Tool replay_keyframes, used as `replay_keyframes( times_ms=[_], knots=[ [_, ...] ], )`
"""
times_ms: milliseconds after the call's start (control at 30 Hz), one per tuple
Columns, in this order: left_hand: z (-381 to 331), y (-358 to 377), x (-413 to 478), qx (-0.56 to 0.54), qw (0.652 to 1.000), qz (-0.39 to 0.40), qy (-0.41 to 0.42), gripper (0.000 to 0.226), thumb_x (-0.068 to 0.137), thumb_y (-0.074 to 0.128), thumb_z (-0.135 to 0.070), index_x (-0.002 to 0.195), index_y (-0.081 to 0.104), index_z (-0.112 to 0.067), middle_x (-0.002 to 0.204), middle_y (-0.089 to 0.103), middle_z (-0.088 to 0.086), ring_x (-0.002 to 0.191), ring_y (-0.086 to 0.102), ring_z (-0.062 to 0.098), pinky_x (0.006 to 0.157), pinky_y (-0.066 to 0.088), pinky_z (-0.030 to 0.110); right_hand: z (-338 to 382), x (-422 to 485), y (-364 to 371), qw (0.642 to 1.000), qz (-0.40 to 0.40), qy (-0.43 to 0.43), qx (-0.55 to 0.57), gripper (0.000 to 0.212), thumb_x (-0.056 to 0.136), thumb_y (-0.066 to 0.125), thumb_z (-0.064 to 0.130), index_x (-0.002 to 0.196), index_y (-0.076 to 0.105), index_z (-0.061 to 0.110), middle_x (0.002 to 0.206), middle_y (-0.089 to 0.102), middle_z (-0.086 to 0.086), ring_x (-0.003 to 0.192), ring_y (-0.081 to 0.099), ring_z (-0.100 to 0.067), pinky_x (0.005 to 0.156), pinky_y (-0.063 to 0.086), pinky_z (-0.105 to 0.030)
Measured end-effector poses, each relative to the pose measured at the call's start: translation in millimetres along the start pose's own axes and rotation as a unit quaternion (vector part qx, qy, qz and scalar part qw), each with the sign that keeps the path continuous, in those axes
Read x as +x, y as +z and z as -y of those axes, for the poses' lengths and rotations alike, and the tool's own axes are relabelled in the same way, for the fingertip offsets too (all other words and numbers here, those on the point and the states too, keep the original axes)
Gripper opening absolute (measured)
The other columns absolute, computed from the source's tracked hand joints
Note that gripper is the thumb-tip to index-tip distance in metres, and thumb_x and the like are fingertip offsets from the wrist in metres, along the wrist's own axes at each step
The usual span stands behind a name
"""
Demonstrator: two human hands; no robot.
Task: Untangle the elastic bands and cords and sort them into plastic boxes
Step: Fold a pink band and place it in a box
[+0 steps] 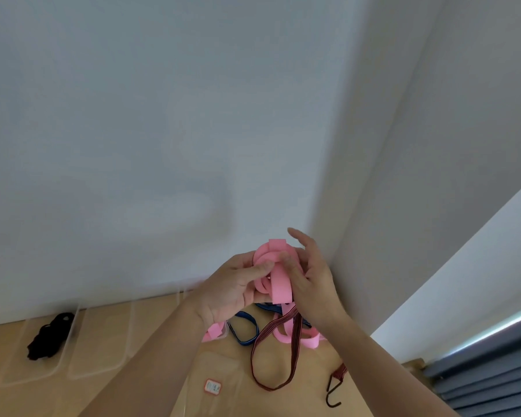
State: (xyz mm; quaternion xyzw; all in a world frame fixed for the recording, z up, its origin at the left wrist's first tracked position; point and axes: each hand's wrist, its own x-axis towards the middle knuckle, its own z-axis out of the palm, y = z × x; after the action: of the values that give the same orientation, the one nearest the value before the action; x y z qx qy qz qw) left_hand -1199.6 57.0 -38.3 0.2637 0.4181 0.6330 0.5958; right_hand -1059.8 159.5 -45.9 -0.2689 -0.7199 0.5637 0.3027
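Both hands are up off the table (313,371), low in the centre of the frame, with the pink band (280,287) bunched between them. My left hand (235,287) has it: the thumb is clamped across the coil and the fingers are curled in behind. My right hand (316,284) comes in from the right side with its fingers spread loosely and the forefinger lifted clear. One fingertip sits at the knot (266,257), but motion blur hides whether it pinches, so I cannot tell.

The knot lies just left of the right hand's fingertips, touching them, so that hand is the one placed to pick at it. The band's broad flat face runs nearly straight up and down the frame. A cut end pokes out on top, and the tails fall toward the table below.

It looks soft, wide and matte, wound in several loops. The tails drop among a blue band (244,331) and a striped cord (283,350) with a hook (333,397), and I judge they may snag.

Lower left, the clear plastic boxes (30,379) stand well apart from the hands, and one holds black cords (47,335).
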Motion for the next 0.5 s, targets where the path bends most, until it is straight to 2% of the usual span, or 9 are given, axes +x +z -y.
replay_keyframes(
  times_ms=[100,267,333,400,433,500],
  knots=[
    [0,3,4,0.008,1.000,-0.020,0.005,0.038,0.100,0.057,-0.019,0.132,0.063,0.000,0.130,0.066,0.025,0.122,0.065,0.036,0.091,0.058,0.046,-1,2,0,1.000,-0.016,0.008,-0.003,0.045,0.098,0.057,0.047,0.140,0.055,0.032,0.126,0.068,0.011,0.114,0.067,-0.010,0.093,0.059,-0.040],
    [1,5,6,0.067,0.996,-0.049,0.008,0.034,0.103,0.055,-0.024,0.128,0.067,-0.004,0.124,0.070,0.022,0.118,0.068,0.035,0.094,0.058,0.049,0,5,-5,0.999,-0.001,0.028,-0.033,0.053,0.093,0.059,0.054,0.139,0.058,0.027,0.127,0.067,0.012,0.113,0.065,-0.006,0.094,0.058,-0.036],
    [0,2,7,0.112,0.991,-0.075,0.013,0.030,0.106,0.054,-0.023,0.127,0.067,-0.006,0.121,0.072,0.020,0.115,0.070,0.033,0.095,0.058,0.050,0,8,-7,0.996,-0.014,0.027,-0.079,0.046,0.095,0.063,0.050,0.135,0.059,0.028,0.126,0.063,0.016,0.111,0.062,-0.002,0.089,0.058,-0.027],
    [0,2,9,0.165,0.979,-0.122,0.020,0.026,0.106,0.055,-0.023,0.123,0.070,-0.010,0.114,0.075,0.016,0.110,0.072,0.030,0.096,0.058,0.050,1,9,-6,0.984,-0.097,-0.012,-0.146,0.031,0.095,0.068,0.041,0.123,0.066,0.029,0.113,0.062,0.016,0.099,0.059,0.004,0.077,0.051,-0.016],
    [-1,2,10,0.186,0.971,-0.146,0.023,0.023,0.105,0.056,-0.023,0.120,0.072,-0.014,0.109,0.076,0.016,0.106,0.074,0.028,0.095,0.059,0.050,3,9,-4,0.977,-0.127,-0.039,-0.164,0.022,0.095,0.070,0.035,0.116,0.069,0.028,0.105,0.063,0.014,0.092,0.059,0.003,0.072,0.048,-0.014],
    [-3,4,10,0.209,0.961,-0.179,0.026,0.020,0.101,0.061,-0.024,0.114,0.075,-0.021,0.102,0.077,0.016,0.100,0.076,0.026,0.093,0.060,0.047,8,10,5,0.976,-0.100,-0.063,-0.185,0.014,0.095,0.068,0.029,0.107,0.073,0.025,0.094,0.067,0.010,0.084,0.062,-0.002,0.070,0.051,-0.020]
  ],
)
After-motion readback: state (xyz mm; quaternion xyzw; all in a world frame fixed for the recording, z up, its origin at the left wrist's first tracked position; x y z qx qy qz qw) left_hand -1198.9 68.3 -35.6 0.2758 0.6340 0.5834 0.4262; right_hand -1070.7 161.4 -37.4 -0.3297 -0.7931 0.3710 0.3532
